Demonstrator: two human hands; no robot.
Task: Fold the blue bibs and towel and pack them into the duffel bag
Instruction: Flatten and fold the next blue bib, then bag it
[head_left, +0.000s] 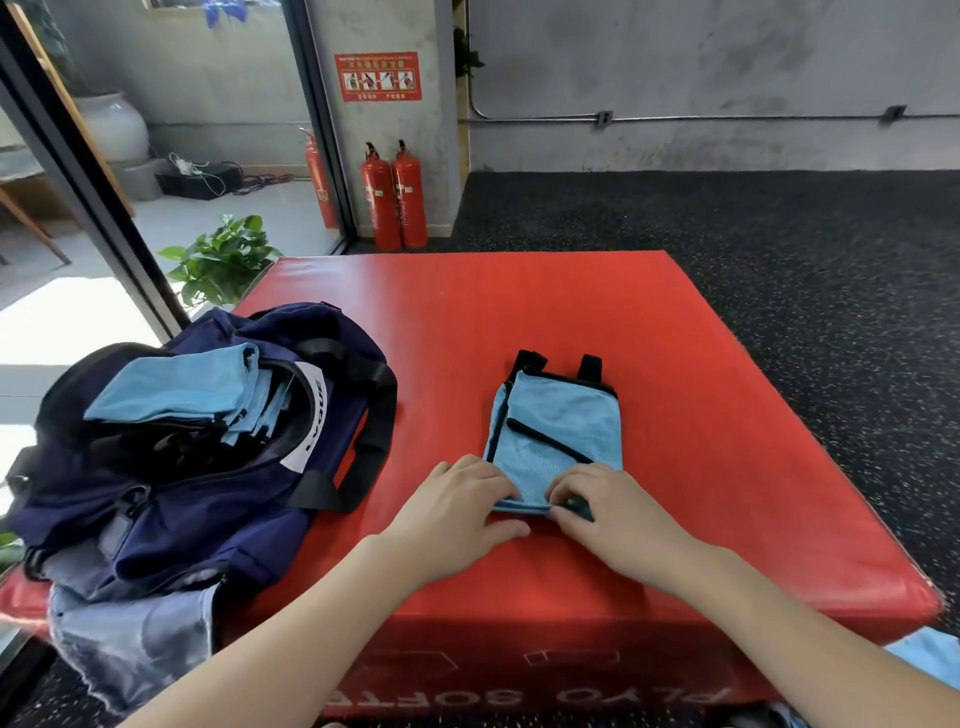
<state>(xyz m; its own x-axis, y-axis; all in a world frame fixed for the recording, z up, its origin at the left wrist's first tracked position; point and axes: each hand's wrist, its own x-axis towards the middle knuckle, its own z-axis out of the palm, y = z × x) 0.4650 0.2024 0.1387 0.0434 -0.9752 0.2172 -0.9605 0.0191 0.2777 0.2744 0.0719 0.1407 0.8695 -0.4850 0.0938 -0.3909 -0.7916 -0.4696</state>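
A light blue mesh bib (558, 431) with black trim lies folded into a narrow strip on the red plyo box (519, 312), its black straps pointing away from me. My left hand (460, 512) and my right hand (608, 512) both pinch the bib's near edge, fingers curled round the hem. At the left, the navy duffel bag (208, 467) lies open on the box, with folded light blue cloth (176, 387) stacked inside its mouth.
A greyish-blue cloth (135, 634) hangs off the box's near left corner under the bag. Another light blue piece (930, 660) shows at the lower right. Two red fire extinguishers (395, 197) stand against the far wall, a potted plant (223, 260) behind the bag.
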